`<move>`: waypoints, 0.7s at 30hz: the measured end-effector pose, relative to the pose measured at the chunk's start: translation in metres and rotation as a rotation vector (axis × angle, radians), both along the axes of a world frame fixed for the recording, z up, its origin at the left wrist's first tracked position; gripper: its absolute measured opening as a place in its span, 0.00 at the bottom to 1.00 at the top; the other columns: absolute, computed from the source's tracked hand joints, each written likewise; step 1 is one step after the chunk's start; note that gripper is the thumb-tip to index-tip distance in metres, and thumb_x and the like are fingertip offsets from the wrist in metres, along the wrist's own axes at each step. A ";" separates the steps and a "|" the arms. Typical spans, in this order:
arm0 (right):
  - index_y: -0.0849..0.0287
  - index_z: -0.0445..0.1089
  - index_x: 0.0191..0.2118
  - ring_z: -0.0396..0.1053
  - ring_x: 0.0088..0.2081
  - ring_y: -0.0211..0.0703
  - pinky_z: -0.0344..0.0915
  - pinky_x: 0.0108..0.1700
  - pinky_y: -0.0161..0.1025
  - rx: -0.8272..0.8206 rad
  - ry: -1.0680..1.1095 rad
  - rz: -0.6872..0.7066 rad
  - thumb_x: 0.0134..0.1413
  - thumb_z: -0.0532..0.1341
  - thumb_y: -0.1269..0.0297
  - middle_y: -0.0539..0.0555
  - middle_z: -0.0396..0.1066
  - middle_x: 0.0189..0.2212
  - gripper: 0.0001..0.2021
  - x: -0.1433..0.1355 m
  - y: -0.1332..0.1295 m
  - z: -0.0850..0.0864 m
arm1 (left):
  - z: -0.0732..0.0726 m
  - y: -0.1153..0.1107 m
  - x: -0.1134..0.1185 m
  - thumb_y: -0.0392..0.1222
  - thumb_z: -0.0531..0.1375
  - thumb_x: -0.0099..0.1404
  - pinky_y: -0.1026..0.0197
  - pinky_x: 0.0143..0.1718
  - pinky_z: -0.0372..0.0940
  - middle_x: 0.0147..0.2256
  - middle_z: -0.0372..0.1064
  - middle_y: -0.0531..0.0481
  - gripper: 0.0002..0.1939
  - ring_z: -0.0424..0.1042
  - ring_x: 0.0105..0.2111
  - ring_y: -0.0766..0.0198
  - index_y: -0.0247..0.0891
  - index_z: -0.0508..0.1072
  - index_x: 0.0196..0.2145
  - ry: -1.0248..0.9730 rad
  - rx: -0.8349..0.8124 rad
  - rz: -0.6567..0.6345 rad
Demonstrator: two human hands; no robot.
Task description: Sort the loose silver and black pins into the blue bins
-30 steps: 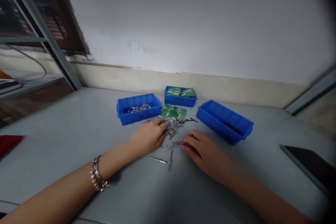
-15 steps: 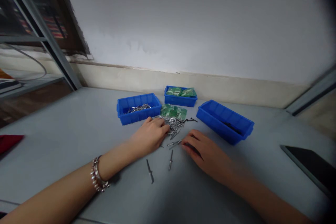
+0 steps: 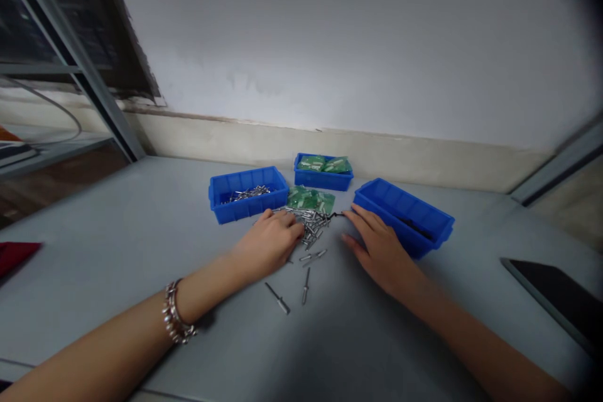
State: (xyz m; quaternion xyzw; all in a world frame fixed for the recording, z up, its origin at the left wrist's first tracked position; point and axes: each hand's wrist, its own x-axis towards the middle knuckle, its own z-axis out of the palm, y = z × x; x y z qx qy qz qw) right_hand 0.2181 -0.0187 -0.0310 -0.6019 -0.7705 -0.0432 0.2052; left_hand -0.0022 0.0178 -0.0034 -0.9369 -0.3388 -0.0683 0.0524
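My left hand (image 3: 276,239) rests at the left edge of a pile of silver blind rivets (image 3: 311,221), its fingers curled and their tips hidden. My right hand (image 3: 377,248) is right of the pile, thumb and fingers apart, with its fingertips at a few dark screws (image 3: 335,215). Nothing shows in its grasp. Two loose rivets lie in front of the pile, one (image 3: 279,299) slanted and one (image 3: 306,286) nearly upright in view. A couple more rivets (image 3: 313,256) lie between the hands. A green plastic bag (image 3: 311,199) touches the back of the pile.
A blue bin (image 3: 249,208) with rivets stands back left, and another (image 3: 325,181) holds green bags by the wall. The right blue bin (image 3: 405,226), behind my right hand, holds dark pieces. A dark flat device (image 3: 556,295) lies far right, a red object (image 3: 16,257) far left.
My right hand has moved away from the rivets between the hands, up and right to the dark screws, and its fingers have spread. The left loose rivet has turned and shifted. My left hand stays.
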 end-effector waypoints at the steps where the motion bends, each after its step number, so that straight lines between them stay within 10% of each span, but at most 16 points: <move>1: 0.60 0.58 0.55 0.55 0.56 0.54 0.59 0.50 0.55 -0.043 -0.002 -0.021 0.58 0.49 0.61 0.63 0.58 0.56 0.21 0.001 0.002 -0.002 | 0.000 0.000 0.000 0.33 0.50 0.64 0.53 0.35 0.59 0.34 0.66 0.46 0.08 0.66 0.35 0.57 0.35 0.69 0.36 0.002 -0.002 -0.002; 21: 0.60 0.60 0.54 0.52 0.58 0.50 0.55 0.52 0.54 -0.197 -0.054 -0.005 0.59 0.46 0.58 0.60 0.57 0.57 0.21 0.004 0.009 -0.006 | 0.002 -0.002 0.001 0.33 0.50 0.64 0.54 0.36 0.59 0.34 0.66 0.46 0.08 0.67 0.35 0.57 0.36 0.69 0.36 0.003 -0.003 -0.007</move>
